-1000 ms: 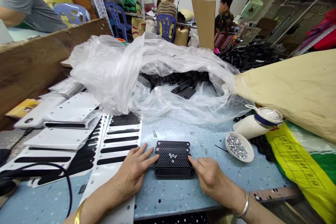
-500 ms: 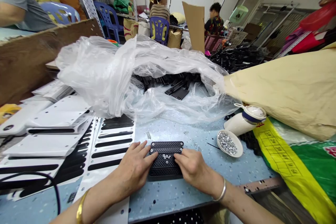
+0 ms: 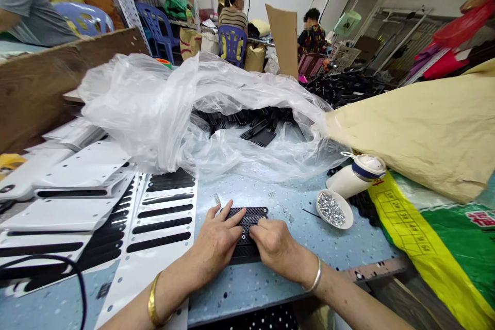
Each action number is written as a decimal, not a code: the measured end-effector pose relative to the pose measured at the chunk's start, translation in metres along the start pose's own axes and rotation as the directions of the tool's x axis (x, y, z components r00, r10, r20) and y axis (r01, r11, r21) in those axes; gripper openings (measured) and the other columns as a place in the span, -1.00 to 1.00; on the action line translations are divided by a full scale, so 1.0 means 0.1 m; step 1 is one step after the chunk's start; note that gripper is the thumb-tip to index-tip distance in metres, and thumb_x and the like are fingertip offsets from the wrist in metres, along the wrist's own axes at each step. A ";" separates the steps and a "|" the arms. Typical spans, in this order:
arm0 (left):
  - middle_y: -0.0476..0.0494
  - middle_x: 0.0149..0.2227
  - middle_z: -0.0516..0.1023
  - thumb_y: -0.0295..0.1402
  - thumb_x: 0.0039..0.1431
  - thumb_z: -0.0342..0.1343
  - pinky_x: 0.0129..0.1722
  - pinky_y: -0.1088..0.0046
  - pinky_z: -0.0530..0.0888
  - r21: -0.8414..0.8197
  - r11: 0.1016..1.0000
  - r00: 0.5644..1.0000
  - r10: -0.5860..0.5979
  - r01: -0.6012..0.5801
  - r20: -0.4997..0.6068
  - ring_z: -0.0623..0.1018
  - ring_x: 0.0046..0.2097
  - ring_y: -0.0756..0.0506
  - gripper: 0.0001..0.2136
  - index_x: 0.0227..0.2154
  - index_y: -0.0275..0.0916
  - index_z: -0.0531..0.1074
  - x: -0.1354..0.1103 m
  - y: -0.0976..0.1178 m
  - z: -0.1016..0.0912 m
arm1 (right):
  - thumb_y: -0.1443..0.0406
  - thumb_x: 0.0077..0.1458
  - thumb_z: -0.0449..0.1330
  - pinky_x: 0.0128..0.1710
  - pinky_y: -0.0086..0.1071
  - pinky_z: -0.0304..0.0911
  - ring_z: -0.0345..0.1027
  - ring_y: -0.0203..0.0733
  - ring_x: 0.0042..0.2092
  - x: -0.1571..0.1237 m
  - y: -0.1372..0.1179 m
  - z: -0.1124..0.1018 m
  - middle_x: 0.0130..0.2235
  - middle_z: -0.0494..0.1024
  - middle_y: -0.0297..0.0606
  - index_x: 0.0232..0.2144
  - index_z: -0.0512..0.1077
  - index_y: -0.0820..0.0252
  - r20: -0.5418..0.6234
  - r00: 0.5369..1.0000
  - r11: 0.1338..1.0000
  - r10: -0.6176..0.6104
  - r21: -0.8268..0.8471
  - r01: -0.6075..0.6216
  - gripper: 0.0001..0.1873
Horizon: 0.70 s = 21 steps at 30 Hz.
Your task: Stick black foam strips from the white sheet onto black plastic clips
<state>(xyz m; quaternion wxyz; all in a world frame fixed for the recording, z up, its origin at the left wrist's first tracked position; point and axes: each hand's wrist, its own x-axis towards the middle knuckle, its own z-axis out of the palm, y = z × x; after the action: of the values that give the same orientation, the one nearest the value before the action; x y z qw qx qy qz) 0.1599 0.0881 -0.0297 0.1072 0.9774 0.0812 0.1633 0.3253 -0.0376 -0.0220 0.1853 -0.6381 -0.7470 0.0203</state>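
Several black, cross-hatched strips (image 3: 252,212) lie side by side as a block on the blue table, with small metal ring-like pieces (image 3: 243,236) on them. My left hand (image 3: 218,237) rests over the block's left part, fingers stretched and apart, hiding that end. At the right side, my right hand (image 3: 276,245) has its fingers bunched together against the strips' surface. Whatever its fingertips pinch, if anything, is hidden. To the right, a white bowl (image 3: 350,219) holds many small shiny metal pieces (image 3: 330,209).
A white-lidded bottle (image 3: 350,181) stands tilted behind the bowl. Clear plastic bag (image 3: 147,118) with black parts spreads across the back. White sheets with black strips (image 3: 162,221) lie left; a green-yellow sack (image 3: 410,247) is right. Other people sit farther back.
My left hand has shifted right and further over the strips. My right fingers have moved inward from the right edge, and fewer loose metal pieces show between the hands.
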 end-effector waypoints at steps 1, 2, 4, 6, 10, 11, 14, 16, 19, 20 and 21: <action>-0.13 0.15 0.50 -0.55 0.22 0.00 0.04 -0.16 0.31 -0.003 1.000 1.000 -0.009 0.009 -0.015 0.37 0.21 -0.44 -0.77 -0.37 -0.19 0.54 -0.03 0.00 0.01 | 0.51 0.22 -0.02 -0.45 -0.37 0.07 0.24 -0.23 -0.46 -0.02 -0.01 -0.01 -0.50 0.41 -0.26 -0.52 0.37 0.23 0.003 1.000 1.000 0.001 0.009 -0.001 -0.68; -0.13 0.15 0.51 -0.54 0.23 0.00 0.05 -0.15 0.31 -0.006 1.000 0.999 -0.021 0.021 -0.030 0.37 0.21 -0.44 -0.77 -0.36 -0.19 0.54 -0.07 0.00 0.02 | 0.51 0.23 -0.02 -0.46 -0.37 0.07 0.25 -0.23 -0.46 -0.03 -0.01 -0.02 -0.50 0.42 -0.26 -0.52 0.38 0.23 0.007 1.000 1.000 0.003 0.020 -0.003 -0.68; -0.13 0.13 0.52 -0.51 0.26 0.00 0.04 -0.14 0.31 -0.012 0.999 0.998 -0.046 0.045 -0.050 0.38 0.21 -0.44 -0.78 -0.32 -0.17 0.54 -0.14 0.00 0.03 | 0.47 0.25 0.01 -0.46 -0.37 0.08 0.27 -0.23 -0.46 -0.05 -0.01 -0.04 -0.50 0.43 -0.26 -0.51 0.40 0.23 0.018 1.000 0.999 0.015 0.050 -0.016 -0.68; -0.15 0.12 0.53 -0.47 0.28 0.01 0.02 -0.13 0.33 -0.018 0.998 0.996 -0.064 0.063 -0.054 0.40 0.19 -0.43 -0.81 -0.30 -0.17 0.54 -0.19 0.00 0.02 | 0.41 0.27 0.07 -0.45 -0.37 0.11 0.31 -0.22 -0.44 -0.06 0.00 -0.04 -0.48 0.46 -0.27 -0.49 0.42 0.23 0.034 0.999 0.995 0.040 0.087 -0.043 -0.72; -0.19 0.12 0.53 -0.45 0.26 0.04 0.02 -0.12 0.34 -0.016 0.997 0.994 -0.082 0.081 -0.070 0.42 0.19 -0.43 -0.83 -0.19 -0.19 0.51 -0.26 -0.02 0.00 | 0.33 0.25 0.16 -0.43 -0.37 0.16 0.35 -0.20 -0.41 -0.08 0.03 -0.06 -0.44 0.48 -0.28 -0.42 0.45 0.22 0.053 0.994 0.983 0.097 0.148 -0.104 -0.82; -0.20 0.13 0.53 -0.46 0.25 0.04 0.03 -0.11 0.34 -0.014 0.996 0.993 -0.087 0.086 -0.084 0.41 0.19 -0.42 -0.82 -0.16 -0.19 0.50 -0.28 -0.03 0.00 | 0.32 0.24 0.17 -0.43 -0.37 0.16 0.35 -0.20 -0.41 -0.10 0.03 -0.07 -0.45 0.48 -0.28 -0.41 0.45 0.22 0.052 0.993 0.981 0.108 0.158 -0.115 -0.83; -0.21 0.13 0.52 -0.48 0.23 0.04 0.05 -0.09 0.33 -0.014 0.996 0.989 -0.089 0.088 -0.117 0.40 0.21 -0.40 -0.78 -0.11 -0.19 0.49 -0.34 -0.04 -0.01 | 0.33 0.26 0.15 -0.42 -0.35 0.18 0.36 -0.18 -0.40 -0.17 0.03 -0.09 -0.44 0.49 -0.25 -0.35 0.47 0.24 0.020 0.992 0.975 0.124 0.183 -0.126 -0.85; -0.23 0.15 0.50 -0.50 0.23 0.02 0.06 -0.08 0.33 -0.011 0.997 0.987 -0.082 0.081 -0.135 0.39 0.21 -0.39 -0.75 -0.08 -0.20 0.48 -0.36 -0.04 -0.02 | 0.36 0.28 0.11 -0.40 -0.34 0.20 0.37 -0.16 -0.38 -0.22 0.02 -0.09 -0.41 0.50 -0.22 -0.25 0.49 0.27 -0.022 0.994 0.976 0.109 0.190 -0.103 -0.85; -0.28 0.16 0.48 -0.54 0.22 -0.01 0.06 -0.11 0.32 0.000 0.997 0.987 -0.080 0.080 -0.140 0.37 0.22 -0.41 -0.70 -0.02 -0.24 0.45 -0.36 -0.02 -0.01 | 0.43 0.30 0.03 -0.39 -0.33 0.19 0.35 -0.16 -0.38 -0.27 0.00 -0.07 -0.39 0.50 -0.19 -0.13 0.46 0.31 -0.057 0.997 0.987 0.060 0.154 -0.051 -0.78; -0.30 0.17 0.47 -0.55 0.22 -0.02 0.06 -0.13 0.31 0.002 0.997 0.988 -0.082 0.083 -0.133 0.36 0.23 -0.43 -0.69 -0.01 -0.26 0.45 -0.35 -0.01 -0.01 | 0.45 0.30 0.01 -0.40 -0.33 0.18 0.34 -0.16 -0.38 -0.28 -0.01 -0.06 -0.39 0.49 -0.19 -0.10 0.45 0.33 -0.057 0.997 0.990 0.044 0.134 -0.036 -0.76; -0.31 0.17 0.47 -0.56 0.21 -0.02 0.07 -0.14 0.30 0.001 0.996 0.989 -0.088 0.088 -0.119 0.35 0.23 -0.44 -0.68 -0.01 -0.27 0.45 -0.34 0.01 -0.01 | 0.46 0.30 0.00 -0.40 -0.33 0.17 0.33 -0.16 -0.39 -0.29 -0.02 -0.05 -0.40 0.49 -0.19 -0.08 0.44 0.34 -0.054 0.998 0.993 0.030 0.114 -0.024 -0.75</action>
<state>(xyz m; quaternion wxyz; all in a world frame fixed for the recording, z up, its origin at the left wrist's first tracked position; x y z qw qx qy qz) 0.1277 0.0807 -0.0391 0.1063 0.9617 0.1310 0.2162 0.3282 -0.0666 -0.0240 0.2417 -0.6370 -0.7305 0.0472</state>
